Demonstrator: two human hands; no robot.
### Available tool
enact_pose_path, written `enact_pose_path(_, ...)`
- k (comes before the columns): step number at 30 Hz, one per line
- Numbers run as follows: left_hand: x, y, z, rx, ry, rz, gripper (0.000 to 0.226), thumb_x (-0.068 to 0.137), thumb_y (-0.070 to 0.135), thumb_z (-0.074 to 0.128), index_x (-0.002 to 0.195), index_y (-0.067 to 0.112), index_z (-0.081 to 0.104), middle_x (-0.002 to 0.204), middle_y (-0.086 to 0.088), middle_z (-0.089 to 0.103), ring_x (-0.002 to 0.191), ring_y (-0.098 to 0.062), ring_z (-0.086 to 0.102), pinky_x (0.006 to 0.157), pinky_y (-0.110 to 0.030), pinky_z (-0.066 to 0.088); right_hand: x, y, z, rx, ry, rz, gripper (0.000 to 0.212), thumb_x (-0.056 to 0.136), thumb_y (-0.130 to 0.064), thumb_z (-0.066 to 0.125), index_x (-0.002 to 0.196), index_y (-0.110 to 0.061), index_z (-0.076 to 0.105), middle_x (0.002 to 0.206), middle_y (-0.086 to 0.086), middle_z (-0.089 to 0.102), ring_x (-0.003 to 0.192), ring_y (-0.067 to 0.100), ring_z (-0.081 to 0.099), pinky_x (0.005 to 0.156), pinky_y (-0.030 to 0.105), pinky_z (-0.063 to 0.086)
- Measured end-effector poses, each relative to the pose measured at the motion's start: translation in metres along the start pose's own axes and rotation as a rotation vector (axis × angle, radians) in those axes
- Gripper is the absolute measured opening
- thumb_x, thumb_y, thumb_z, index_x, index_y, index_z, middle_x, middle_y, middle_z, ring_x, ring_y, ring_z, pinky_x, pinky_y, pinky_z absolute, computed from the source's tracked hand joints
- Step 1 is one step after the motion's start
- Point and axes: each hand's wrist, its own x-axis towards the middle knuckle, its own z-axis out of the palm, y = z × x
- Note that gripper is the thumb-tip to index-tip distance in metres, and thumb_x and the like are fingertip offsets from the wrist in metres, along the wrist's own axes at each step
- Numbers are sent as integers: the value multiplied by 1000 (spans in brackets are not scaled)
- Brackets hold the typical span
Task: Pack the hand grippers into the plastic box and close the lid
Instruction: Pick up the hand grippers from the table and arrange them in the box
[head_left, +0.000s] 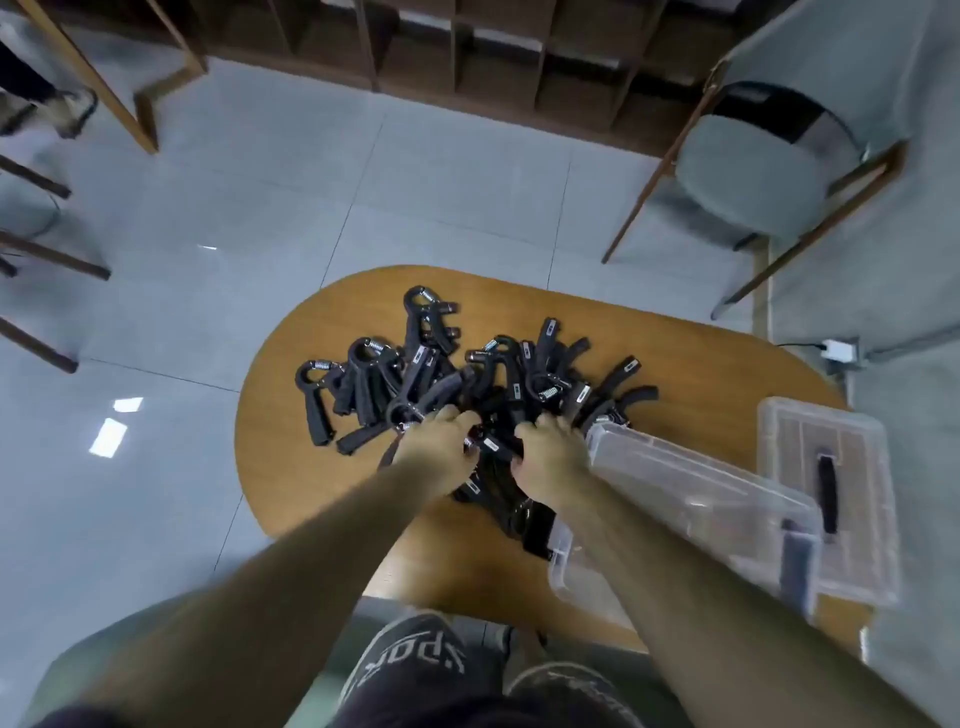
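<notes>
A heap of several black hand grippers (447, 374) with metal springs lies on the oval wooden table (696, 364). My left hand (441, 449) and my right hand (550, 457) reach into the near side of the heap, fingers curled round black grippers. The clear plastic box (691, 499) stands tilted at the right, its open side toward the heap, right beside my right hand. Its clear lid (826, 493) with a black handle lies flat on the table to the right of the box.
A grey padded chair (753, 171) with wooden legs stands beyond the table at the right. Wooden shelving (493, 57) runs along the back wall. More furniture legs (124, 88) stand at the left. A white power adapter (839, 351) lies by the table's right edge.
</notes>
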Motion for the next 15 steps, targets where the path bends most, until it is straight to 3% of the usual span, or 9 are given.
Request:
enact_pose_path(4,24,1,36,27,-109,72,61,100,34,53,156,30,29,153,-1,38,138,-26,41,106,-44,44,21,3,23,-192,-58,66,71,91,-43,64,150,-18,33,147,14,41,137,33,38,114,41,30)
enact_pose_path(7,42,0,57,72,-99,101,64,100,28,55,157,29,26,150,-4,37,135,-28,40,102,-41,46,40,1,33,-250,-122,92,99,90,-45,67,159,-7,7,154,21,36,140,34,39,115,41,33)
enact_pose_path(9,50,-3,63,70,-87,99,64,99,20,56,156,25,29,146,-6,38,132,-28,39,102,-40,47,48,-1,35,-226,-119,105,109,89,-46,70,159,-2,-2,153,20,39,138,32,43,114,40,36)
enact_pose_path(15,67,-12,65,112,-62,157,54,93,3,58,144,19,49,127,-6,47,117,-26,46,93,-38,50,59,-3,46,-173,-25,75,85,98,-33,61,157,0,9,146,19,47,128,30,53,103,37,44)
